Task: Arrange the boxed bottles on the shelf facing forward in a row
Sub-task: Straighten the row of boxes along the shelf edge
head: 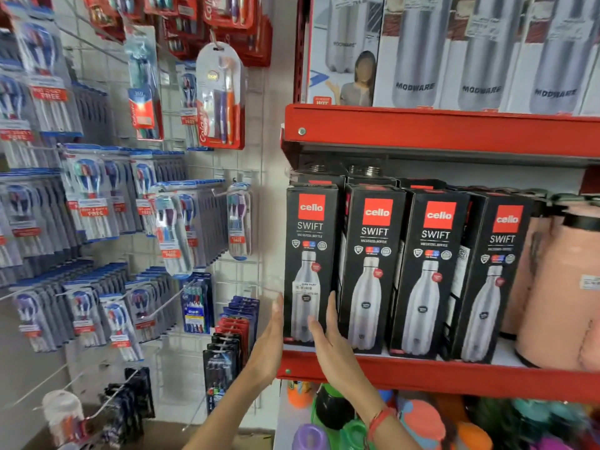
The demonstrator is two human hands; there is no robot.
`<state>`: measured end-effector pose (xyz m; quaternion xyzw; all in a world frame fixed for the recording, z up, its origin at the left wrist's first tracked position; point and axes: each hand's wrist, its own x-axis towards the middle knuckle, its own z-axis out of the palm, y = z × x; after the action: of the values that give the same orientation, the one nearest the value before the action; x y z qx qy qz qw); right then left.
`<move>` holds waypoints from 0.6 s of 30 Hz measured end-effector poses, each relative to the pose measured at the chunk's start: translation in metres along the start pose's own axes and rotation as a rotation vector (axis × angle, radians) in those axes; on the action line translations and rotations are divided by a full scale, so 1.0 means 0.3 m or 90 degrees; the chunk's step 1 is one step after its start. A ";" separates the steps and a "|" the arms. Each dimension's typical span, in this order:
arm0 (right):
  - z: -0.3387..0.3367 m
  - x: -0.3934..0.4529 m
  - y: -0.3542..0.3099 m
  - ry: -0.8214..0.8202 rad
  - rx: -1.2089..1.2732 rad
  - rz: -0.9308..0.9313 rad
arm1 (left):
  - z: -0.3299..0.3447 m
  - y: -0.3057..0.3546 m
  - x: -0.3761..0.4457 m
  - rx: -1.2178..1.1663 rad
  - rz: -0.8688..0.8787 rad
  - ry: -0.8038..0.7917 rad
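Several black boxed bottles stand in a row on the red shelf (438,376), printed fronts facing out. The leftmost box (310,241) sits at the shelf's left end, with a second box (373,264) beside it and two more to the right. My left hand (268,345) is flat and open against the leftmost box's left side. My right hand (331,342) lies with fingers spread on that box's lower front and right edge. Neither hand wraps around the box. More boxes stand behind the front row.
Pink jugs (558,287) crowd the shelf's right end. White boxed flasks (480,50) fill the shelf above. Colourful bottles (422,423) lie below. A wire rack of toothbrush packs (181,228) on protruding hooks hangs close to the left.
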<state>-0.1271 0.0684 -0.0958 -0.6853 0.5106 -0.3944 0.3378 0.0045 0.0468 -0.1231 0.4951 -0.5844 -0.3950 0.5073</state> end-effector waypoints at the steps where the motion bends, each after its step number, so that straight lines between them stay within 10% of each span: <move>1: 0.011 0.008 0.004 0.007 -0.012 -0.005 | -0.002 -0.001 0.004 0.003 -0.011 -0.004; 18: -0.020 -0.112 -0.011 0.051 -0.138 0.008 | -0.032 0.051 -0.167 0.144 0.004 -0.003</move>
<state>-0.1367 0.1014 -0.0966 -0.6986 0.5674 -0.3616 0.2433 0.0110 0.0993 -0.1168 0.5465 -0.6279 -0.3264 0.4479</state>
